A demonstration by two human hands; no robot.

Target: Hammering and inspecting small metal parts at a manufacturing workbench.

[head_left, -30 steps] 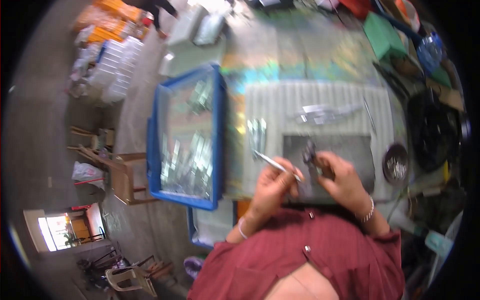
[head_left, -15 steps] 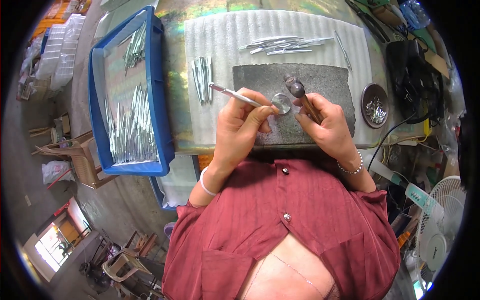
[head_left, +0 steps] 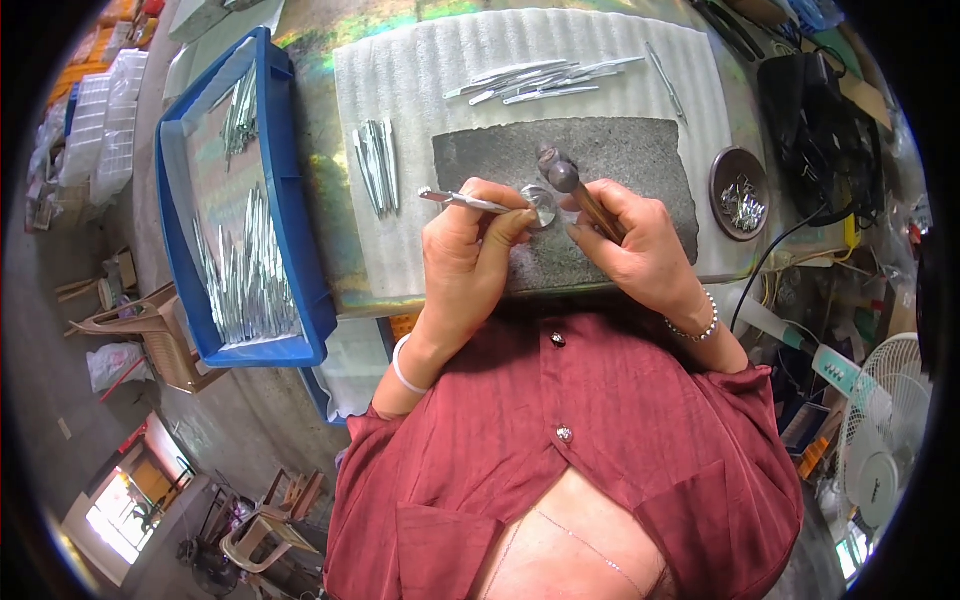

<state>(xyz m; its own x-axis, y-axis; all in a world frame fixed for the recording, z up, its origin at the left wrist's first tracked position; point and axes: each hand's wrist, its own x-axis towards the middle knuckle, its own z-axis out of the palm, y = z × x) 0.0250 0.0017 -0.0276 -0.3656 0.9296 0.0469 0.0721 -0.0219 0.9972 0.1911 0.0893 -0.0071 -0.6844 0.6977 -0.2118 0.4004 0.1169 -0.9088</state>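
Head view: left hand (head_left: pixel 466 245) pinches partly hidden slim silver rod (head_left: pixel 446 197); right hand (head_left: pixel 642 240) grips wooden-handled hammer (head_left: pixel 566 179); blue plastic tray (head_left: pixel 298 190) holds rods (head_left: pixel 250 280).

Top is a dark red, button-front shirt (head_left: pixel 450 430), thin fabric with faint vertical striping and some creasing. Two shiny round metallic-looking buttons (head_left: pixel 564 433) on the placket, neck open in a V, wide lapel-type collar flaps (head_left: pixel 450 535) folded flat. Sleeves (head_left: pixel 755 385) stop around the elbow. Left hand (head_left: pixel 468 240) bare, plain white band (head_left: pixel 397 365) at wrist. Right hand (head_left: pixel 642 245) bare, silvery beaded bracelet (head_left: pixel 713 318). Fine chain necklace (head_left: pixel 585 541) too.
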